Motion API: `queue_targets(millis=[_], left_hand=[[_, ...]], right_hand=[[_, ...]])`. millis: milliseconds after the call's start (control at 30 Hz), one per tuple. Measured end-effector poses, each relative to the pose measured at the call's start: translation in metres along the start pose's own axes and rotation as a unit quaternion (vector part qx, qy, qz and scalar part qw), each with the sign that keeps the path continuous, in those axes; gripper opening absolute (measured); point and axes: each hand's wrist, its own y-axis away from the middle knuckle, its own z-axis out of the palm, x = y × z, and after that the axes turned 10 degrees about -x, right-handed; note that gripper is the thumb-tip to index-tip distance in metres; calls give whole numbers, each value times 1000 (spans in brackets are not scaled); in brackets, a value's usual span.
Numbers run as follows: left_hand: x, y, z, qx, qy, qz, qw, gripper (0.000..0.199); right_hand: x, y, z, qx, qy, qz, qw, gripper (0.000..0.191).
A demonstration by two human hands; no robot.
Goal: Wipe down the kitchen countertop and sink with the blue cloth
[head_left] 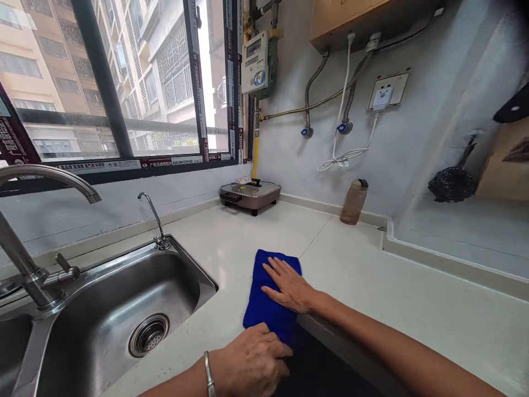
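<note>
A folded blue cloth [268,300] lies on the white countertop [223,259], its near end at the counter's front edge. My right hand [287,286] rests flat on the upper part of the cloth, fingers stretched out and slightly apart. At the cloth's near end is my left hand [258,361], a silver bangle on its wrist. Its fingers are curled around the cloth's near edge, and the fingertips are slightly blurred.
On the left is a steel sink [165,298] with a large faucet [25,264] and a small tap [152,212]. A lidded electric pan [252,196] stands in the back corner, and a brown bottle [354,204] by the wall.
</note>
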Motion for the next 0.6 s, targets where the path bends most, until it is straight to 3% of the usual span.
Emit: queue_targets(millis=[167, 300, 467, 600], left_hand=[[-4, 0, 10, -15, 5, 14, 1000, 10], [-3, 1, 22, -15, -37, -12, 999, 21], [-5, -3, 34, -18, -57, -25, 998, 27], [-6, -7, 27, 51, -27, -51, 997, 18]], right_hand=[[36, 39, 6, 14, -2, 11, 1000, 84], [70, 64, 7, 25, -5, 4, 1000, 76], [132, 84, 6, 48, 18, 56, 997, 79], [188, 87, 9, 78, 43, 125, 988, 86]])
